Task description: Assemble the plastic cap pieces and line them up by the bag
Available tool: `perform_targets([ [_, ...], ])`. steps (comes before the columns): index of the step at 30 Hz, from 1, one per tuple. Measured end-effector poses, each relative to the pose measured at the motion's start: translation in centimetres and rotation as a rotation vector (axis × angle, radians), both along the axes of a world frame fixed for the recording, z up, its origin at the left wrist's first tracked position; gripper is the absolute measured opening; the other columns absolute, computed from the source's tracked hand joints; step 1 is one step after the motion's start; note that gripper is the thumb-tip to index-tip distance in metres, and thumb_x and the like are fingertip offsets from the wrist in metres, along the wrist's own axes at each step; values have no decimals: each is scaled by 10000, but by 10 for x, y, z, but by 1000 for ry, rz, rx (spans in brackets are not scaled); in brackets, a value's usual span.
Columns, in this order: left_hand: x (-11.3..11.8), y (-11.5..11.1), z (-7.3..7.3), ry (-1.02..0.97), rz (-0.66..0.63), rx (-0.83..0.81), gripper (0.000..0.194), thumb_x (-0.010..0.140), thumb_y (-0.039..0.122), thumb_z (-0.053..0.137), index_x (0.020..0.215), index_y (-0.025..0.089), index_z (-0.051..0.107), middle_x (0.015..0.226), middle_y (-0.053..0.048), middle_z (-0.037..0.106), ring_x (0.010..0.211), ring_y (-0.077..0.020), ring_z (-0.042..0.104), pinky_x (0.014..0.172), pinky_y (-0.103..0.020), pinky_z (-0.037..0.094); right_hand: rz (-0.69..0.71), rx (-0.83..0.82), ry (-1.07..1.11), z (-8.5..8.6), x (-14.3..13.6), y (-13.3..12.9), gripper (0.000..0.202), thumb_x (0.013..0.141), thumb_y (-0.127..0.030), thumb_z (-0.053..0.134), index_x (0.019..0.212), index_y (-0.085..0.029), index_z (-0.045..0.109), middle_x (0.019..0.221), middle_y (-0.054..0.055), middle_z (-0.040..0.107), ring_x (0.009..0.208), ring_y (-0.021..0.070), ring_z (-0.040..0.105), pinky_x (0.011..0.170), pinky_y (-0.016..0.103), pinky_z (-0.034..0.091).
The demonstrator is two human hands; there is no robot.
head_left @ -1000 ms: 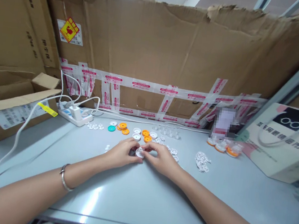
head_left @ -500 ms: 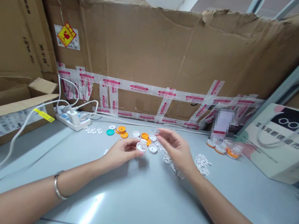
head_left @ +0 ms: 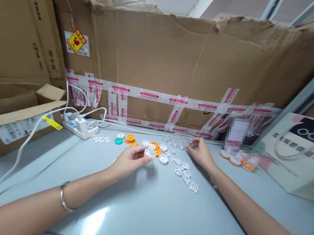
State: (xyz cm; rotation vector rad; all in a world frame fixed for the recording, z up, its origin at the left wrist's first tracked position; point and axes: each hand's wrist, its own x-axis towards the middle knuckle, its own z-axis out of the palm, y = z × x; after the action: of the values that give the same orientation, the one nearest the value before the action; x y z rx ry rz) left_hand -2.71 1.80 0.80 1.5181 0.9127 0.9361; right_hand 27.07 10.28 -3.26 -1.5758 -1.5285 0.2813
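Note:
My left hand point(head_left: 132, 160) is closed around the side of a small white round cap point(head_left: 149, 153), held just above the table. A small white piece with holes shows at the cap's top. Farther back, my right hand point(head_left: 201, 152) has its thumb and fingertips around a clear plastic piece point(head_left: 189, 144) at the right end of a row of similar clear pieces point(head_left: 174, 141). White caps point(head_left: 163, 159) and orange discs point(head_left: 157, 152) lie just beyond my left hand. White perforated pieces point(head_left: 185, 173) are scattered between the hands, nearer to me.
Left of centre lie a teal disc point(head_left: 118, 141), orange discs point(head_left: 130, 138) and small white parts point(head_left: 101, 139). A power strip point(head_left: 86, 133) with white cables stands by an open carton point(head_left: 16, 115). Orange-based clear assemblies point(head_left: 249, 164) and a paper bag point(head_left: 295, 157) are at right.
My right hand has moved right and away from the middle, to the clear pieces at the back. My left hand keeps the white cap at nearly the same place. The view has shifted slightly.

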Motion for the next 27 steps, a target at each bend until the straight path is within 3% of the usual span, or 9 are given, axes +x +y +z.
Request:
perform_targets([
  [4, 0, 2, -5, -31, 13, -5, 415, 721, 354, 662, 1077, 159, 574, 1021, -70, 625, 953, -193, 576, 908, -372, 412, 17, 20, -2, 17, -11, -12, 333, 654, -338, 626, 888, -211, 427, 835, 71, 599, 788, 234, 586, 753, 395, 451],
  [10, -2, 0, -5, -111, 87, 37, 432, 721, 328, 675, 1068, 162, 479, 970, -71, 606, 900, -169, 585, 855, -353, 459, 118, 246, 19, 87, -56, -50, 300, 707, -333, 631, 919, -215, 456, 881, 53, 595, 816, 207, 587, 774, 376, 451],
  [13, -2, -4, 0, -135, 94, 40, 390, 723, 340, 674, 1021, 164, 493, 973, -63, 612, 896, -167, 590, 857, -352, 459, 297, 270, 182, 111, -83, -67, 267, 723, -321, 642, 918, -225, 486, 887, 36, 600, 849, 190, 591, 781, 349, 460],
  [16, -1, -10, 7, -183, 64, 46, 368, 731, 321, 671, 1024, 162, 516, 1014, -66, 617, 936, -174, 586, 876, -346, 452, 545, 120, 393, 115, -106, -81, 226, 721, -315, 656, 876, -222, 519, 871, 25, 597, 868, 172, 591, 781, 316, 479],
  [18, 1, -13, 12, -209, 50, 51, 352, 727, 305, 675, 1015, 155, 539, 1002, -65, 625, 931, -174, 587, 870, -334, 455, 632, 37, 485, 111, -117, -88, 222, 714, -307, 666, 874, -220, 538, 888, 26, 601, 895, 168, 588, 786, 309, 486],
  [27, 1, -22, 17, -282, 25, 40, 258, 738, 278, 674, 976, 189, 629, 976, -25, 660, 900, -152, 608, 850, -282, 477, 693, -53, 560, 95, -127, -105, 186, 721, -288, 675, 877, -228, 594, 887, 12, 646, 826, 147, 611, 730, 301, 501],
])
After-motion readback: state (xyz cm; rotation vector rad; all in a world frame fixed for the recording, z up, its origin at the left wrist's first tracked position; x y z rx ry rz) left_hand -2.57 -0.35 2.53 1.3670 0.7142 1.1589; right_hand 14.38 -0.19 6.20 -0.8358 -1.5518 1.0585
